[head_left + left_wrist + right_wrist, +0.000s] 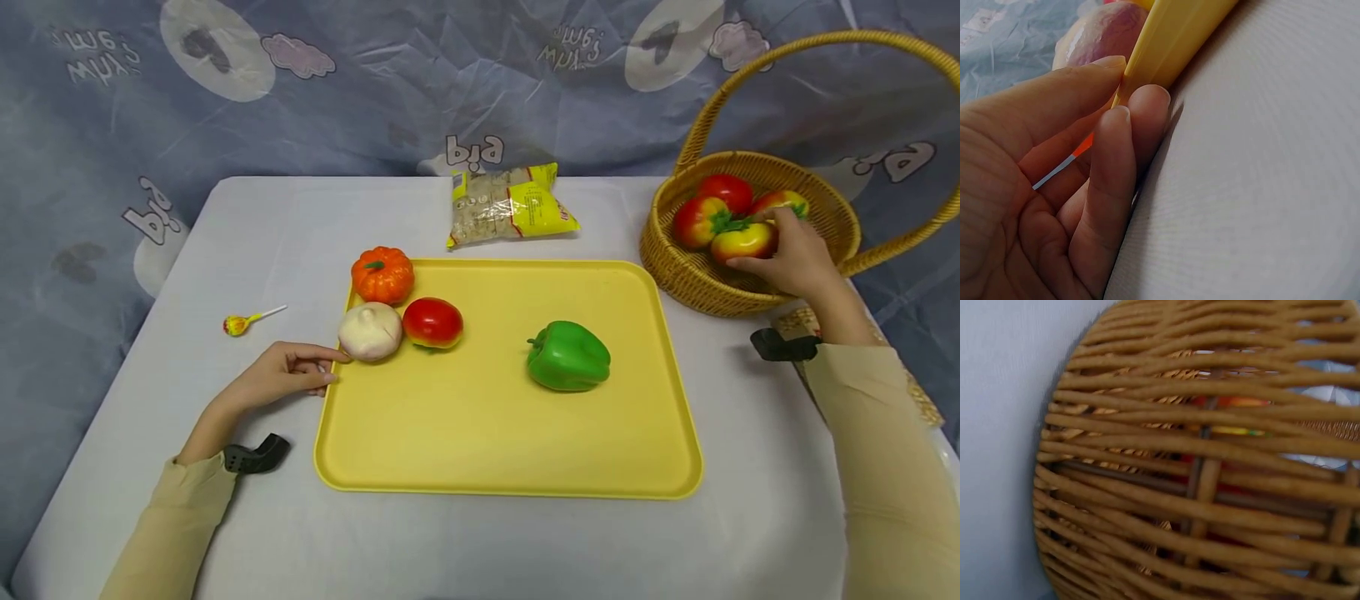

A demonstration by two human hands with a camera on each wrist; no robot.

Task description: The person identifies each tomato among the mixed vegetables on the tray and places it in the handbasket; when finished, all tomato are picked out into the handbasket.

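At the left of the yellow tray (495, 450), my left hand (281, 375) pinches its rim between thumb and fingers; the left wrist view shows the grip close up. Just beside those fingers sits a white garlic bulb (371, 332), with an orange pumpkin (382, 276) behind it and a red tomato (433, 323) to its right. My right hand (797, 254) reaches into the wicker basket (690, 271) and grips a red-and-yellow fruit (741, 242). Around it lie several similar red and yellow fruits (699, 222). The right wrist view has only the basket's woven wall (1210, 475); the hand is hidden there.
A green bell pepper (568, 357) lies on the tray's right half. Behind the tray is a yellow and clear plastic bag (510, 206). A lollipop (237, 325) lies on the white table at the left. The basket's tall handle (855, 37) arches over its opening.
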